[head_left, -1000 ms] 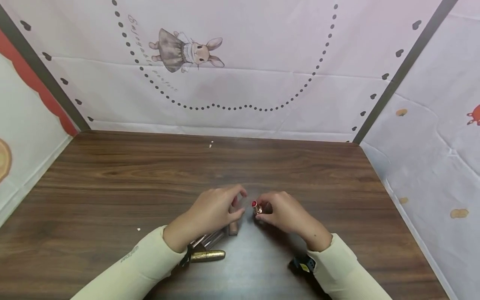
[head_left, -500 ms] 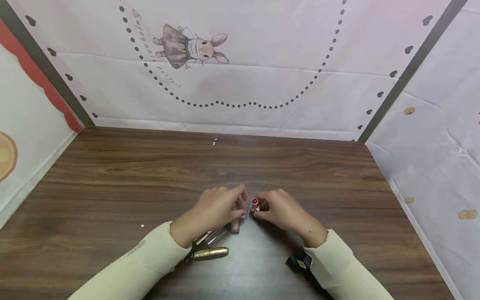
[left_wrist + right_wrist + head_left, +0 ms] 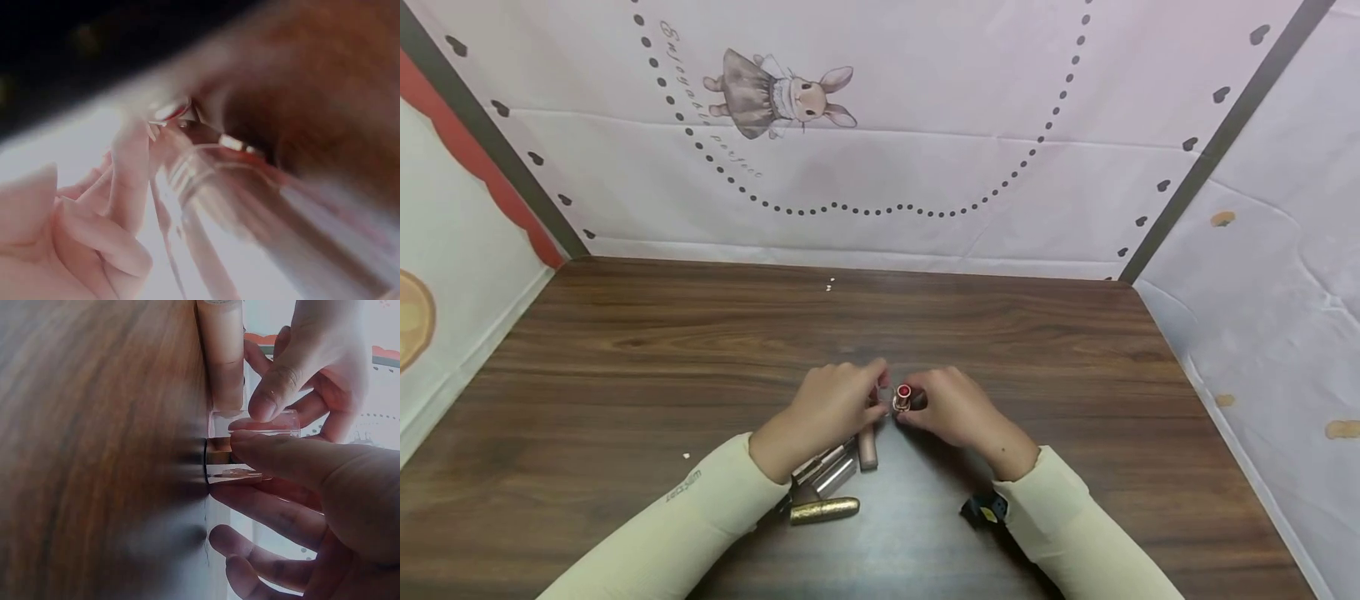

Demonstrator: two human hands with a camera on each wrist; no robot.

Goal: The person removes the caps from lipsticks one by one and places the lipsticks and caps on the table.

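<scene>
My right hand (image 3: 958,408) pinches a lipstick (image 3: 902,398) with a red tip and a shiny gold case. The lipstick stands upright, its base (image 3: 219,451) at the tabletop in the right wrist view. Just beside it, my left hand (image 3: 827,408) holds a clear see-through cap (image 3: 284,420) between thumb and fingers. Cap and lipstick are side by side, close together. The left wrist view is blurred, with clear and pinkish tubes (image 3: 212,212) near the left fingers (image 3: 128,181).
Under and near the left wrist lie a pinkish-tan tube (image 3: 867,450), clear and silvery tubes (image 3: 837,477) and a gold tube (image 3: 825,511). A white speck (image 3: 687,456) lies to the left on the wooden table (image 3: 647,350). Printed cloth walls (image 3: 925,100) surround the table.
The lipstick, tilted a second ago, now stands more upright and slightly farther left. Both hands have drawn closer together, and more of the tubes near the left wrist shows.
</scene>
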